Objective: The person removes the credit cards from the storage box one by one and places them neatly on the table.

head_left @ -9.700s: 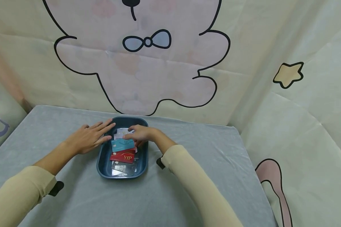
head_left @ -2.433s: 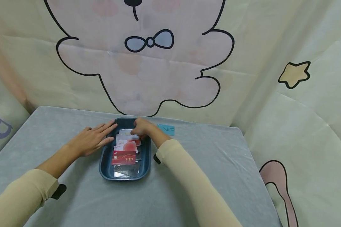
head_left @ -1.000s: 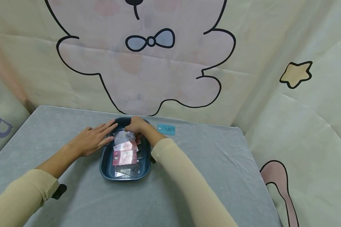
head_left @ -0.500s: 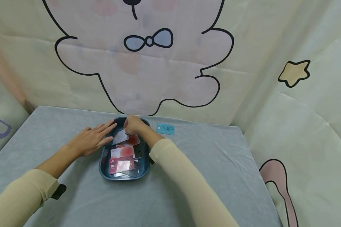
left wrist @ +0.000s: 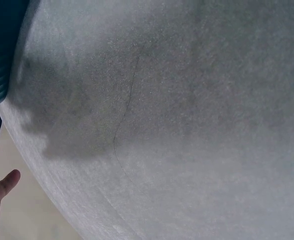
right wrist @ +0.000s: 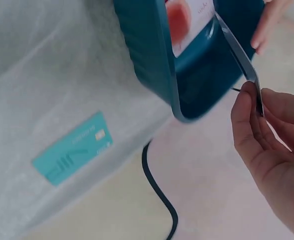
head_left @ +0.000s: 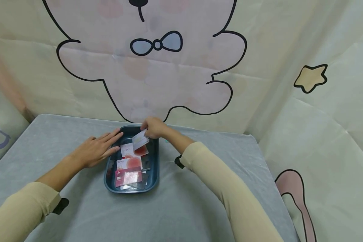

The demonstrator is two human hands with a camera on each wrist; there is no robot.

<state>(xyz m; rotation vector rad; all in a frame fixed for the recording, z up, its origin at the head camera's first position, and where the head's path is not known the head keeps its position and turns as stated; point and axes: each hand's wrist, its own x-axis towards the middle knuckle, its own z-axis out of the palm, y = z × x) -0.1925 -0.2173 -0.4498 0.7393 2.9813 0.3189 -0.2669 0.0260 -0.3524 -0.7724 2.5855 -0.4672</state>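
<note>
My right hand (head_left: 154, 127) pinches a pale card (head_left: 140, 139) between thumb and fingers, tilted above the far end of a blue tray (head_left: 156, 174). The right wrist view shows this card (right wrist: 239, 47) nearly edge-on. My left hand (head_left: 93, 151) lies with fingers straight against the tray's left rim. Several cards overlap inside: a white one with a red circle (head_left: 130, 163), a pinkish-red card (head_left: 128, 177) catching glare, and a clear grey card (head_left: 143, 184) partly under it.
A teal VIP card (right wrist: 74, 150) lies on the grey cloth right of the tray; in the head view my right arm mostly hides it. The table's far edge meets a printed curtain (head_left: 181, 84) just behind the tray.
The teal card went from the tray to the cloth. My right hand has since raised the pale card and drawn it rightward. The red card shifted toward the tray's near end. My left hand stayed.
</note>
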